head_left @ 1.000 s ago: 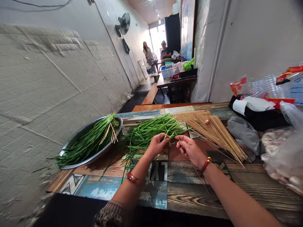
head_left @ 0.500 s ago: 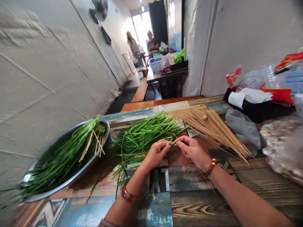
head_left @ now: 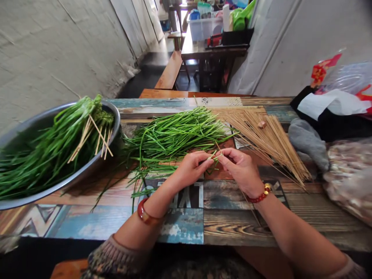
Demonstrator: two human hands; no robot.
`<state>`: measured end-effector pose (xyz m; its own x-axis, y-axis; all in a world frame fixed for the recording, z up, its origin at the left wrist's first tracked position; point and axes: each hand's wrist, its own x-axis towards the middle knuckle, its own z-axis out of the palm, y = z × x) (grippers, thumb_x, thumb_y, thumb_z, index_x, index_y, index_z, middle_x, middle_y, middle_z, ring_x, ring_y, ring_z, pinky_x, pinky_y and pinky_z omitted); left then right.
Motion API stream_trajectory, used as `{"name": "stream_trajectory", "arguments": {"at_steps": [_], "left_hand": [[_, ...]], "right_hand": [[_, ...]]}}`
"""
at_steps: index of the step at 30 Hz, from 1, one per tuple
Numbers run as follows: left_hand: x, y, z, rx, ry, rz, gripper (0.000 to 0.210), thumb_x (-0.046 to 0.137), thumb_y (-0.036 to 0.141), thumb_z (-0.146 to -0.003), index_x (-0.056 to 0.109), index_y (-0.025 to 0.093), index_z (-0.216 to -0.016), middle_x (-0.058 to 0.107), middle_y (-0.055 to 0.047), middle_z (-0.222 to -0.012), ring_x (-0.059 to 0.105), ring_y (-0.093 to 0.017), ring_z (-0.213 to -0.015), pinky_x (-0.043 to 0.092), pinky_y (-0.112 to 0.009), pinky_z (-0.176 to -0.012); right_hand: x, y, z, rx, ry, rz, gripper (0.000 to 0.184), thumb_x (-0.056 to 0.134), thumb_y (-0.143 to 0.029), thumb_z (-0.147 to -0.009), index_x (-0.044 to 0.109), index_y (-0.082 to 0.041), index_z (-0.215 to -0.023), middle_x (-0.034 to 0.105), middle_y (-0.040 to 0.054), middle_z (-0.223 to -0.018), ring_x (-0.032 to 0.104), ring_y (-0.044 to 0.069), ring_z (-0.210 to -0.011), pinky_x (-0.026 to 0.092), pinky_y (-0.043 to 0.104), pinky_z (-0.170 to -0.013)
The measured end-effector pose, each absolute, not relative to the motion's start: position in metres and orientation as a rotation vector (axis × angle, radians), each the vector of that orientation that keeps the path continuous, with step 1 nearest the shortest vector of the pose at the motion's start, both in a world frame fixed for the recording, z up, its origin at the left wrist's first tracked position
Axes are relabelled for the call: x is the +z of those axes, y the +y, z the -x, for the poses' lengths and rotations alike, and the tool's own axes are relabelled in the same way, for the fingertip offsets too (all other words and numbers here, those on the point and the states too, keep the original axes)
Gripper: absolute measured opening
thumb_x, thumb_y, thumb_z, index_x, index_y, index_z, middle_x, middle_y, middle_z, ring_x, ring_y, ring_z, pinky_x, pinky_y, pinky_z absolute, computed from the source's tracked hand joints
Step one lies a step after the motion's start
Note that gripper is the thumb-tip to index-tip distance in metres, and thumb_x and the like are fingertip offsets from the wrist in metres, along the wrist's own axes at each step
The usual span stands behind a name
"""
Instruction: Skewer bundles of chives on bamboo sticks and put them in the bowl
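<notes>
My left hand (head_left: 194, 167) is closed on green chive stalks, pinching their pale ends between thumb and fingers. Close beside it, my right hand (head_left: 241, 170) pinches a thin bamboo skewer (head_left: 251, 209); its tip shows above the fingers and its long end slants down below the palm. The fingertips of both hands meet at the stalk ends. Behind them lies a loose pile of chives (head_left: 177, 133). A fan of bamboo skewers (head_left: 280, 149) spreads to the right. In the metal basin (head_left: 117, 118) at left lie chives threaded on skewers (head_left: 100, 135).
A small pinkish-brown piece (head_left: 262, 124) rests on the skewers. At right are a grey plastic bag (head_left: 308, 141), a clear bag of pale pieces (head_left: 345, 174) and a black tray (head_left: 302, 100). Beyond the patchwork table (head_left: 226, 230) stand a bench (head_left: 170, 71) and another table with a plastic box (head_left: 203, 29).
The view has tipped downward, so the table sits higher in the picture and the people at the back are out of view. Both hands keep their pinch at the stalk ends.
</notes>
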<state>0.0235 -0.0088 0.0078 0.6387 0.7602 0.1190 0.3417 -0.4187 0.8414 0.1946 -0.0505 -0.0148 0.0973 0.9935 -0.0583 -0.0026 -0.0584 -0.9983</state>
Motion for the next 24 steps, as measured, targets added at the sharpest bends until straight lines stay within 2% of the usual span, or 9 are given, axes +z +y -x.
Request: {"name": "stream_trajectory", "arguments": {"at_steps": [4, 8, 12, 15, 19, 24], "left_hand": [[0.006, -0.008, -0.023, 0.632, 0.858, -1.989, 0.03, 0.044, 0.03, -0.093, 0.07, 0.015, -0.099, 0.069, -0.005, -0.085, 0.06, -0.016, -0.081, 0.044, -0.025, -0.076], [0.006, -0.012, -0.023, 0.537, 0.864, -2.079, 0.033, 0.041, 0.03, -0.094, 0.068, 0.013, -0.085, 0.067, -0.005, -0.081, 0.058, -0.015, -0.077, 0.043, -0.024, -0.072], [0.006, -0.014, -0.021, 0.473, 0.937, -2.197, 0.036, 0.04, 0.031, -0.095, 0.063, 0.014, -0.073, 0.062, -0.004, -0.073, 0.055, -0.014, -0.071, 0.041, -0.023, -0.065], [0.007, -0.012, -0.019, 0.501, 0.952, -2.206, 0.035, 0.041, 0.032, -0.095, 0.066, 0.014, -0.079, 0.064, -0.005, -0.076, 0.057, -0.015, -0.074, 0.042, -0.024, -0.067], [0.01, -0.012, -0.018, 0.762, 0.971, -2.063, 0.034, 0.042, 0.035, -0.095, 0.069, 0.016, -0.103, 0.07, -0.009, -0.098, 0.063, -0.018, -0.091, 0.047, -0.028, -0.083], [0.007, -0.019, -0.026, 0.817, 0.947, -1.964, 0.037, 0.043, 0.036, -0.094, 0.067, 0.016, -0.115, 0.069, -0.011, -0.114, 0.063, -0.021, -0.106, 0.047, -0.033, -0.095]], "right_hand": [[-0.017, -0.049, -0.195, 1.212, -1.085, 1.282, 0.02, 0.068, -0.038, -0.078, 0.068, -0.02, -0.084, 0.062, -0.0003, -0.071, 0.047, 0.009, -0.054, 0.038, 0.022, -0.048], [-0.014, -0.052, -0.192, 1.193, -1.151, 1.275, 0.02, 0.064, -0.037, -0.081, 0.068, -0.021, -0.092, 0.062, -0.0007, -0.07, 0.048, 0.011, -0.055, 0.039, 0.023, -0.05], [-0.017, -0.052, -0.186, 1.084, -1.308, 1.266, 0.016, 0.059, -0.034, -0.083, 0.066, -0.02, -0.081, 0.066, 0.0028, -0.076, 0.057, 0.016, -0.069, 0.045, 0.028, -0.063], [-0.023, -0.045, -0.183, 0.985, -1.372, 1.27, 0.018, 0.056, -0.034, -0.085, 0.064, -0.018, -0.08, 0.066, 0.0037, -0.077, 0.059, 0.017, -0.07, 0.046, 0.029, -0.064], [-0.024, -0.045, -0.181, 0.905, -1.412, 1.295, 0.022, 0.053, -0.034, -0.086, 0.063, -0.017, -0.078, 0.064, 0.0029, -0.072, 0.055, 0.015, -0.064, 0.042, 0.026, -0.059], [-0.021, -0.049, -0.176, 0.901, -1.408, 1.272, 0.02, 0.053, -0.033, -0.085, 0.065, -0.017, -0.081, 0.066, 0.0035, -0.074, 0.057, 0.015, -0.067, 0.043, 0.026, -0.06]]}}
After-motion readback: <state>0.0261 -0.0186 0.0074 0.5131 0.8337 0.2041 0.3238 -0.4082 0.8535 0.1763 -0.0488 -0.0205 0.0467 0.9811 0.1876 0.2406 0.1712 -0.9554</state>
